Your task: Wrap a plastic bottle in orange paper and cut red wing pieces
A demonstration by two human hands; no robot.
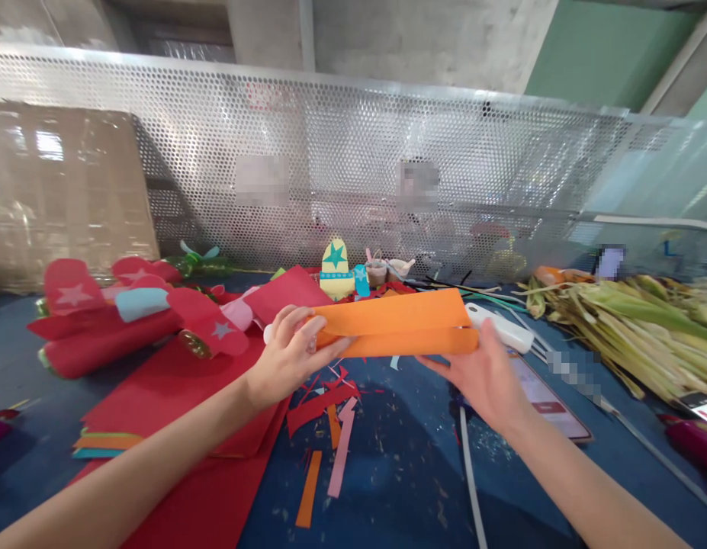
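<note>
A sheet of orange paper [393,316], curled over on itself like a flattened roll, is held level above the table between my two hands. My left hand [293,347] grips its left end, fingers over the top and thumb along the lower edge. Something small and white [267,334] pokes out past those fingers; most of it is hidden. At the right end, my right hand [484,374] holds the paper with the thumb at its edge and fingers underneath. Below lie paper scraps: red [322,408], pink [342,450] and orange strips [308,488].
Red paper sheets [175,396] are stacked left, beside a red paper airplane [118,335]. A yellow paper piece with a star [334,267] stands behind. On the right are a phone [551,396], a white power strip [502,328], cables and corn husks [628,320]. Perforated metal [353,152] backs the table.
</note>
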